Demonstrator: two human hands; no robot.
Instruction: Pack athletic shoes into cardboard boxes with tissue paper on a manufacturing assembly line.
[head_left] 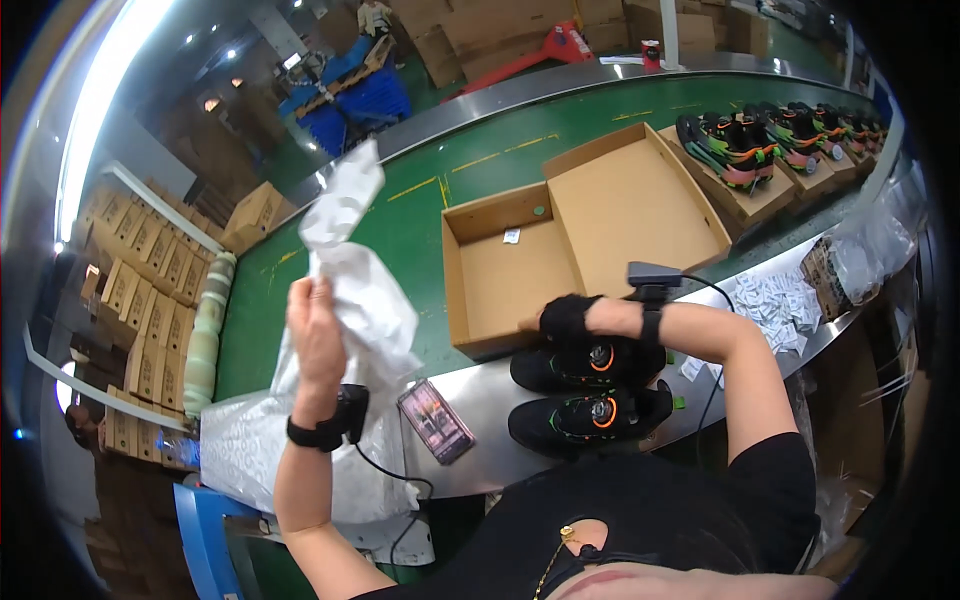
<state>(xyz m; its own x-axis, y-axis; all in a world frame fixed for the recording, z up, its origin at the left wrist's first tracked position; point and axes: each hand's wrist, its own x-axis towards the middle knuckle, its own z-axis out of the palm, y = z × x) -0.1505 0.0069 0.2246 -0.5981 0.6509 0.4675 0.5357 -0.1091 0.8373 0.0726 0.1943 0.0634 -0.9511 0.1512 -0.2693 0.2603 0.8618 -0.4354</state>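
Note:
My left hand is raised on the left, its fingers closed around crumpled white wrapping paper that stands up above the fist and hangs down beside it. At the near wall of an open brown shoe box is my right hand, with something black like a fingerless glove over it. Its fingertips are blurred, so their grip is unclear. Just below this hand, two black sneakers with orange and green trim lie side by side on the metal ledge. The box's lid is folded back to the right, and a small white packet lies inside.
A phone lies left of the sneakers, beside more white sheets. Small white packets are heaped at right. Beyond the box, more sneakers stand on boxes along the green belt. Stacked cartons line the left.

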